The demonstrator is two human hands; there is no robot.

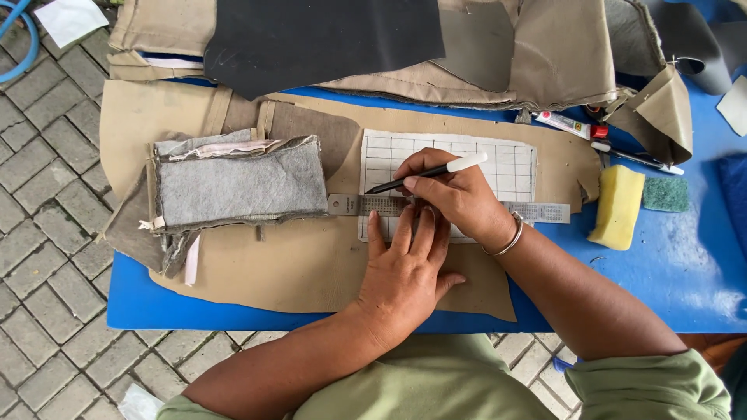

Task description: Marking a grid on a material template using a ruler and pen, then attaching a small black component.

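Note:
My right hand grips a black pen with a white cap, its tip down at the upper edge of a metal ruler. The ruler lies across a white sheet ruled with a grid. My left hand lies flat with fingers spread, pressing on the ruler and the white sheet. Both rest on a large tan piece of material spread over a blue table.
A stack of grey felt and tan fabric pieces lies to the left. Black and tan sheets pile at the back. A yellow sponge, a green scouring pad, a glue tube and another pen sit at the right. Paving stones surround the table.

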